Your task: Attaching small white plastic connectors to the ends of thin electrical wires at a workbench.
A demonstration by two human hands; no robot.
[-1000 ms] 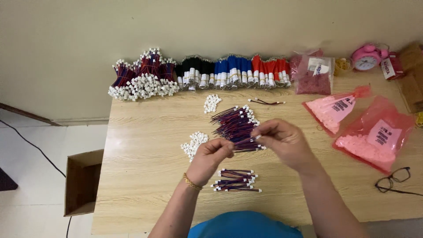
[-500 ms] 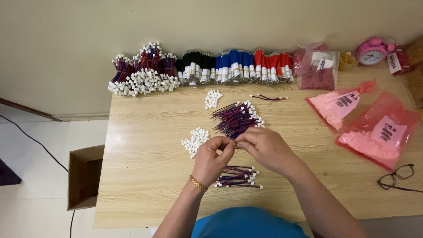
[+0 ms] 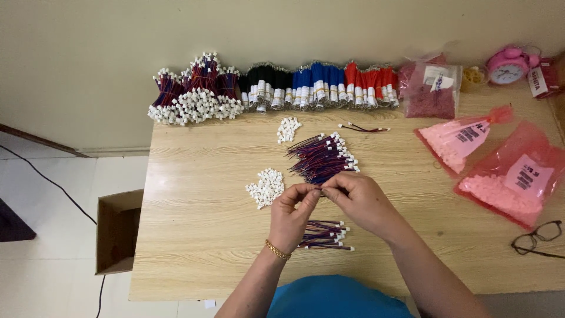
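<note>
both hands meet over the middle of the pale wooden table (image 3: 194,176). the left hand (image 3: 292,215), with a gold bangle at the wrist, is pinched closed at its fingertips, and the right hand (image 3: 360,200) is likewise closed in a fine pinch against it; between them sits something too small to resolve, judged to be a thin red-and-blue wire lead with a white plastic connector. the step in hand appears to be mating a connector to a wire end. the next move would call for a steady, aligned push with the fingertips, then a controlled release.

just beneath the hands lies a small stack of finished wire leads (image 3: 323,234). just beyond the fingertips lies a fanned pile of red-and-blue wire leads (image 3: 321,158). left of the hands is a heap of loose white connectors (image 3: 266,187), with a smaller white heap (image 3: 288,129) farther back. along the wall stand bundled wires in purple, black, blue and red (image 3: 276,88). to the right lie pink plastic bags of parts (image 3: 506,176), black-framed spectacles (image 3: 537,238) and a pink alarm clock (image 3: 507,66).
</note>
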